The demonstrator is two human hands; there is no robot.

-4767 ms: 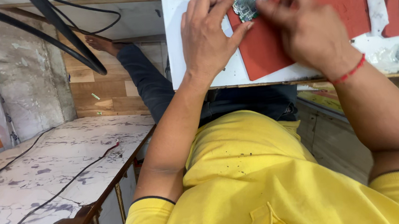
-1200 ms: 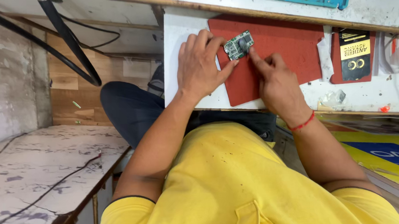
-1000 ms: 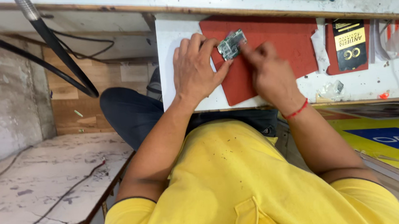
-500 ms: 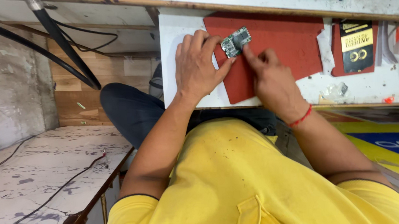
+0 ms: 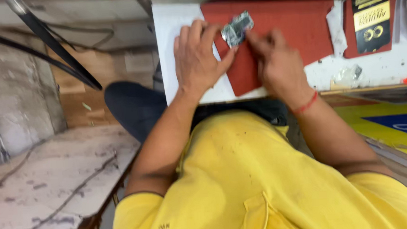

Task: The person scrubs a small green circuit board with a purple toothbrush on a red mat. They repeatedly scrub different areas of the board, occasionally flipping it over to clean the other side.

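A small grey-green circuit board (image 5: 237,28) lies on a red mat (image 5: 296,26) on the white worktable (image 5: 175,18). My left hand (image 5: 198,59) rests flat on the table edge and mat, its thumb and fingertips pinching the board's left side. My right hand (image 5: 277,64), with a red thread at the wrist, has its fingers bunched and touching the board's right edge; whether it holds a small tool is hidden by blur.
A black-and-gold packet (image 5: 370,22) lies on a second red mat at the right. A crumpled clear wrapper (image 5: 347,76) sits near the table's front edge. Black cables (image 5: 56,57) cross the upper left over a worn stone slab (image 5: 44,183).
The camera shifted and moved closer. Both hands stay on the circuit board in nearly the same pose; the board has turned slightly.
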